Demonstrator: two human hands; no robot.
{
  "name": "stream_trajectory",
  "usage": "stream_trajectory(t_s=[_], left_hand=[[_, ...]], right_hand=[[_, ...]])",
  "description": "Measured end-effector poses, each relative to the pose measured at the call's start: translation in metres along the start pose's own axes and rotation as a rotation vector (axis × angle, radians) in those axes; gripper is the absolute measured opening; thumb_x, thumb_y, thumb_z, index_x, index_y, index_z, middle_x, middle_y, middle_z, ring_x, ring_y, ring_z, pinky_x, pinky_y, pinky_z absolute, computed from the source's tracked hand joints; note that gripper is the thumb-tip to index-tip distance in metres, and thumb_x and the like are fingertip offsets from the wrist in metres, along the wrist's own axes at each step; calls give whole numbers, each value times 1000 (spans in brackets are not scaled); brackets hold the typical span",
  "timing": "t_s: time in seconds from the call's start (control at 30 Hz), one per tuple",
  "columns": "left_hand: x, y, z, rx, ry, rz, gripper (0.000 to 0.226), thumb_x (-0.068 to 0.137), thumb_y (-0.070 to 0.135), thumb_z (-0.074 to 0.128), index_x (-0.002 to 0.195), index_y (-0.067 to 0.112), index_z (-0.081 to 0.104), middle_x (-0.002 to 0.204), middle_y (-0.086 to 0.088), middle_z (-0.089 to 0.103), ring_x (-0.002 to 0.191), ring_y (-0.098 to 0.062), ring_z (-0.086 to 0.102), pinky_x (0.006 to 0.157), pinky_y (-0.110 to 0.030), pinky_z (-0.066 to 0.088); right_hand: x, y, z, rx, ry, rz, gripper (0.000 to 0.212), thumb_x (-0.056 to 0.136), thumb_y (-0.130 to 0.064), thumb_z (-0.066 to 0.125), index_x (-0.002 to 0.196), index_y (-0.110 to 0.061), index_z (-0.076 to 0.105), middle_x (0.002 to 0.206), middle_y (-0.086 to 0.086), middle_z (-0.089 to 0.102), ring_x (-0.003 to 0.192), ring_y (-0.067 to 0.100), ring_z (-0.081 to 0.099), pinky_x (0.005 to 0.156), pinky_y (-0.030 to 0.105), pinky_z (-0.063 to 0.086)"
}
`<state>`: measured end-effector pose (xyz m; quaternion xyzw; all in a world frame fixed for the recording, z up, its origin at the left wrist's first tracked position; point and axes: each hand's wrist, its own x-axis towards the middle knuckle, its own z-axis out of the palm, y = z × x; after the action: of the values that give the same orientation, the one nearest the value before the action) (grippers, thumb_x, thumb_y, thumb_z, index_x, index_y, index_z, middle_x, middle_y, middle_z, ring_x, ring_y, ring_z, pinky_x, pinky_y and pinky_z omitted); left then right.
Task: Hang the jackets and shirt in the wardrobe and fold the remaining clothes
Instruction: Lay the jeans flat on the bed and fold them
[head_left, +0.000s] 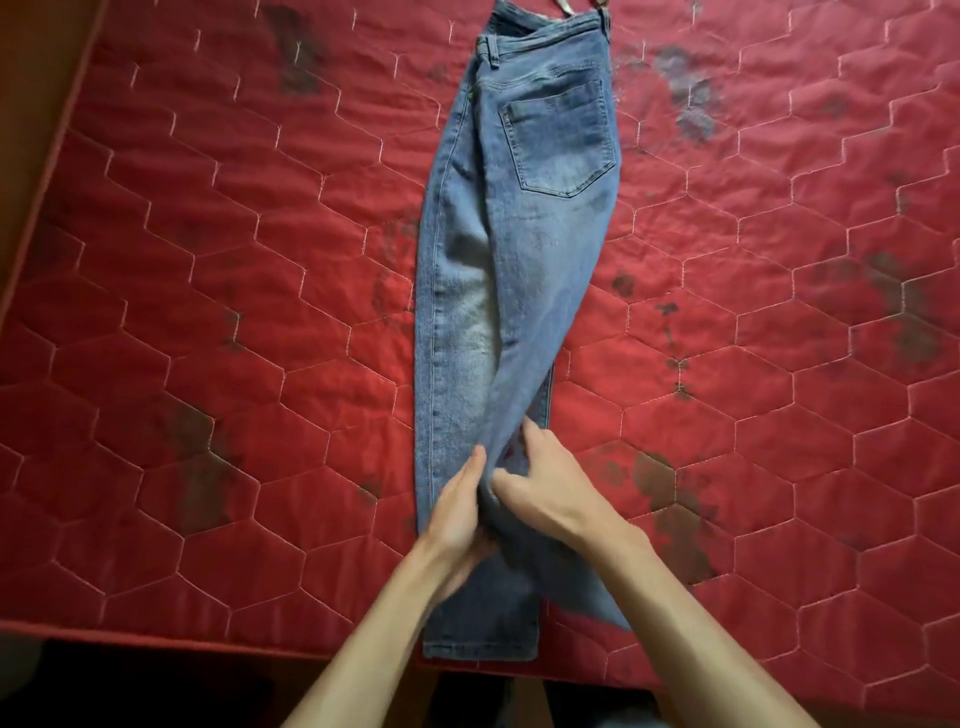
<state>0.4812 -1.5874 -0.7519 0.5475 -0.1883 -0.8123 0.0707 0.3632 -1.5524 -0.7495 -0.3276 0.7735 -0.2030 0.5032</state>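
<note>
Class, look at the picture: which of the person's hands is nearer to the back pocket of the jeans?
Right. The right hand is far below the back pocket, on a leg of the jeans; the left hand sits lower and further left.

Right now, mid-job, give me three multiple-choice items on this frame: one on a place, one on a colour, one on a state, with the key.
1. Where does the waistband of the jeans lie?
A. at the far end from the person
B. nearest the person
C. off the mattress's left edge

2. What colour is the mattress?
A. green
B. red
C. white

3. What are the left hand and right hand doing?
A. both grip the jeans' upper leg
B. both lie flat on the mattress
C. only the left touches the jeans

Key: 1 A, the waistband is at the top of the view; 2 B, quilted red cover; 3 A, denim is bunched between both hands.
</note>
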Motion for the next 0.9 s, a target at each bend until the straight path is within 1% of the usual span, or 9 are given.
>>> stream_trajectory(t_s=[0.1,0.2,0.27,0.4,0.53,0.63,0.73,0.8,0.9], left_hand=[[0,2,-2,-113,-27,-65,48,104,38,39,129,6,63,121,-23,68,110,-32,66,96,-42,53],[3,7,-3,-15,-55,-14,43,100,36,48,127,5,56,112,-29,68,87,-37,70,70,-42,60],[7,7,-3,56,10,73,25,101,17,52,120,1,51,108,-30,69,86,-39,70,77,-48,61],[14,7,-7,195,127,191,14,101,7,51,99,3,63,101,-23,71,98,-32,64,97,-47,49],[11,32,-31,136,215,236,18,102,9,47,92,8,61,82,-6,70,68,-14,66,63,-30,51],[16,42,-44,289,207,249,15,103,14,48,94,14,61,86,-6,67,70,-14,62,57,-27,49],[19,42,-46,278,144,183,16,101,24,54,101,14,66,99,-6,74,90,-22,68,81,-42,54],[16,34,-50,277,48,38,30,98,36,57,113,12,69,110,-9,75,103,-26,71,94,-45,53],[7,15,-60,488,-29,-131,42,86,45,71,119,18,68,111,-4,75,102,-22,72,92,-43,55]], right_hand=[[2,-7,-3,372,-112,147,63,58,-45,65,117,-26,56,107,-5,71,94,18,69,84,40,59],[6,0,-6,859,-109,258,25,80,-28,75,98,-14,63,78,-1,69,61,14,60,52,28,52],[5,8,-4,966,-15,276,16,88,-20,73,93,-8,65,73,6,63,57,13,53,46,23,45],[6,26,2,864,216,269,22,83,-19,78,93,-2,69,84,10,74,79,21,68,80,43,58],[-1,37,-13,732,357,260,27,81,-24,80,85,1,69,75,0,71,69,10,62,65,28,51],[-4,40,-26,649,388,162,15,83,-22,79,85,-8,74,76,-7,75,66,2,62,61,19,49],[-3,35,-24,719,258,170,11,85,-21,76,88,-11,74,75,-10,75,68,0,64,60,15,49],[-5,40,-17,794,74,212,25,84,-27,76,99,-7,74,93,0,78,88,12,71,77,26,57],[-17,54,-7,690,-174,252,35,82,-31,79,111,-12,71,108,2,76,105,20,70,92,35,56]])
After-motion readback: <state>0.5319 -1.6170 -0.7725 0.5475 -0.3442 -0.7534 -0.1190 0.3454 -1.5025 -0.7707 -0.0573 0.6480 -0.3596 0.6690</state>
